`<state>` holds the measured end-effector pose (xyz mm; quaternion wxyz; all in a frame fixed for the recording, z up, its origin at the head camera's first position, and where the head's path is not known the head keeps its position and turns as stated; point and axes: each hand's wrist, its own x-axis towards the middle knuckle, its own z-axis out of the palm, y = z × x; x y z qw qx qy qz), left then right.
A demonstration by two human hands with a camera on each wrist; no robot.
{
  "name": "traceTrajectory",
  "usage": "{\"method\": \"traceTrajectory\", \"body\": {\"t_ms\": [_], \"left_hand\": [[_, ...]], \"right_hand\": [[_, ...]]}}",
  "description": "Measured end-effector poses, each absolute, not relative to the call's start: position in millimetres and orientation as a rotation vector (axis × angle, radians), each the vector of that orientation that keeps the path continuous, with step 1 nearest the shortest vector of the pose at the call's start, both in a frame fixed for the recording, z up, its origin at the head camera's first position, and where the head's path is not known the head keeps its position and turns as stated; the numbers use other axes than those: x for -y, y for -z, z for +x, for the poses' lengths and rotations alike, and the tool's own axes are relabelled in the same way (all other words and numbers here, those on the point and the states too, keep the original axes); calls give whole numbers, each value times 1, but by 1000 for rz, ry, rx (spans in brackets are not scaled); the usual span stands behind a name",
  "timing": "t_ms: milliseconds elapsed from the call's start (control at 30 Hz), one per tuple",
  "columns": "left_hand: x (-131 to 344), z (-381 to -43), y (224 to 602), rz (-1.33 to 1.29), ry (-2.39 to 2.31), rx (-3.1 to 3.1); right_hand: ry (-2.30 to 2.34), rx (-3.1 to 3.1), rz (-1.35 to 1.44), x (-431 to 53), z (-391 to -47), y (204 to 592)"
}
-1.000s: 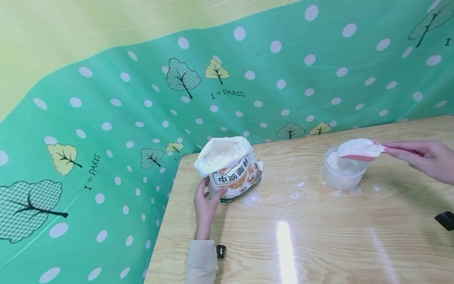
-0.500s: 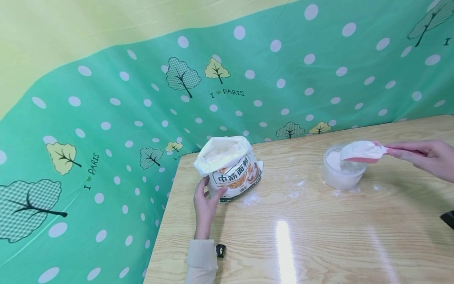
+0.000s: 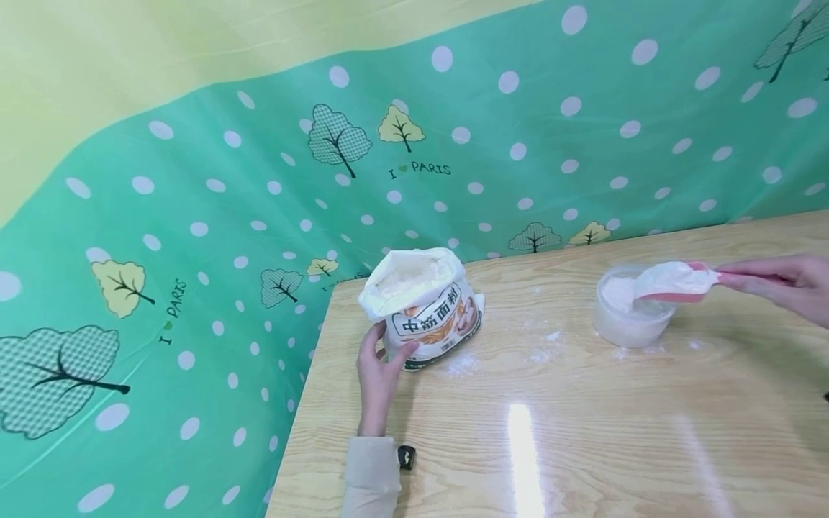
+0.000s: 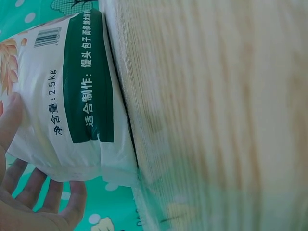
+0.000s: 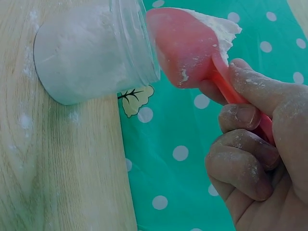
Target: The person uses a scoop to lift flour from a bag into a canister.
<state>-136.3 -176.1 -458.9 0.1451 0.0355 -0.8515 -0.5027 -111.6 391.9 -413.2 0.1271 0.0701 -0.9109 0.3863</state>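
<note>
A white flour bag [image 3: 427, 316] stands with its top rolled open and flour inside. My left hand [image 3: 378, 370] grips its near left side, the thumb on the printed front and the fingers around the side. In the right wrist view my right hand [image 5: 260, 144] curls round the handle of a pink scoop [image 5: 185, 48] heaped with flour. The scoop is held over the mouth of a clear round jar [image 3: 628, 316], its tip above the opening. White flour lies inside the jar, which looks partly filled in the right wrist view.
Flour is spilled on the wooden table [image 3: 583, 432] between bag and jar. A green dotted curtain [image 3: 259, 216] hangs along the back and left edges. A small black object [image 3: 406, 457] shows beside the left sleeve [image 3: 371, 467].
The right hand and scoop have moved slightly right and a little down over the jar, the scoop still heaped. The left hand and the flour bag stay in place.
</note>
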Motion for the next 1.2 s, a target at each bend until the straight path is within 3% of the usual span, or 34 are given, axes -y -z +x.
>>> {"method": "traceTrajectory", "body": {"t_ms": [1200], "left_hand": [[176,-138,459,145,1436,2483]], "right_hand": [[-644,2959,299,-389,-132,394]]}}
